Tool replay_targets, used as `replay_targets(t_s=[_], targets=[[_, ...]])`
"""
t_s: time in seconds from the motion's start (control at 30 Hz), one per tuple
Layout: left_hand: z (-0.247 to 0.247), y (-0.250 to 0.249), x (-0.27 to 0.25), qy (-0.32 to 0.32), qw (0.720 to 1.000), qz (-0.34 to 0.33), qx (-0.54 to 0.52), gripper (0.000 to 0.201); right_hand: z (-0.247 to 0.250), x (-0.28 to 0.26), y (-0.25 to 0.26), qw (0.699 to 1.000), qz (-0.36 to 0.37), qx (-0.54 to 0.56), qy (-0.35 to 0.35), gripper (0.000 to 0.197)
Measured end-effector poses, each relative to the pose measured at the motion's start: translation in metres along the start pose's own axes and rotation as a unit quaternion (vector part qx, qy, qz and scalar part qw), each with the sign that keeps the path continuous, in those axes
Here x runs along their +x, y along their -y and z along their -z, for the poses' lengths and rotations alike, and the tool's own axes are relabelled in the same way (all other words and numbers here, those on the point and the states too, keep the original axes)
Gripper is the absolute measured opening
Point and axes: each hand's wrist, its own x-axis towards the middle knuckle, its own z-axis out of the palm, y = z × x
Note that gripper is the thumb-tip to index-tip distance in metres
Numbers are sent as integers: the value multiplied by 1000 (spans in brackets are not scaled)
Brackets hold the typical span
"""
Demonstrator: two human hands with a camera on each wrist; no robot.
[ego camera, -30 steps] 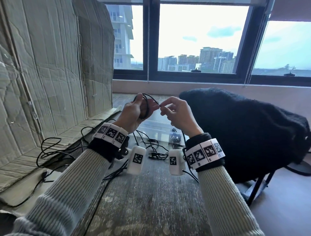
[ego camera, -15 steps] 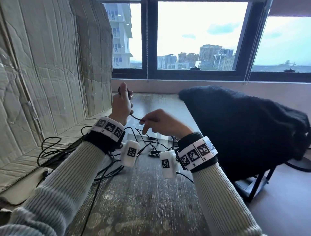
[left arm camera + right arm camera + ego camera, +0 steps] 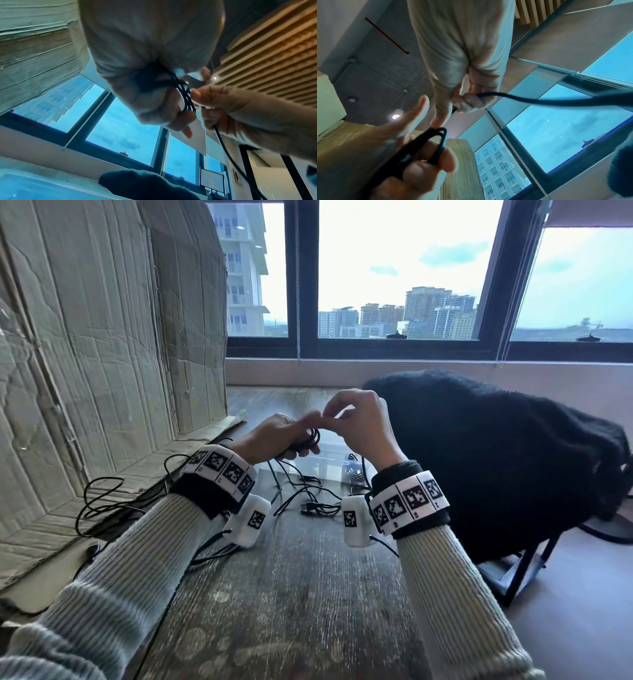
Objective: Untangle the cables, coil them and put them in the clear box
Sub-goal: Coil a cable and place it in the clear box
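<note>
Above the table my left hand grips a small coil of black cable, its loops running round the fingers. My right hand meets it fingertip to fingertip and pinches the free strand of the same cable, which trails down and away. The coil shows as several stacked loops in the right wrist view. The clear box sits on the table just beyond and below both hands, partly hidden by them. More loose black cables lie tangled in front of it.
A large creased cardboard sheet stands along the left, with cable loops lying on its flap. A chair draped in black fleece stands close at the right. The dark wooden table stretches toward me. Windows fill the back wall.
My left hand came down and right from its raised spot by the cardboard. My right hand rose with the strand to meet it, so both hands now join over the box.
</note>
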Motion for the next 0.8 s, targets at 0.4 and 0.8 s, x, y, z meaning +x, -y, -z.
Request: replay_targets(t_s=[0.4, 0.8], targets=[[2, -6, -2, -135, 925, 10, -355, 35, -9, 6, -21, 993, -70, 93, 15, 11], [20, -13, 13, -262, 788, 15, -557, 40, -42, -8, -8, 987, -4, 22, 161, 29]])
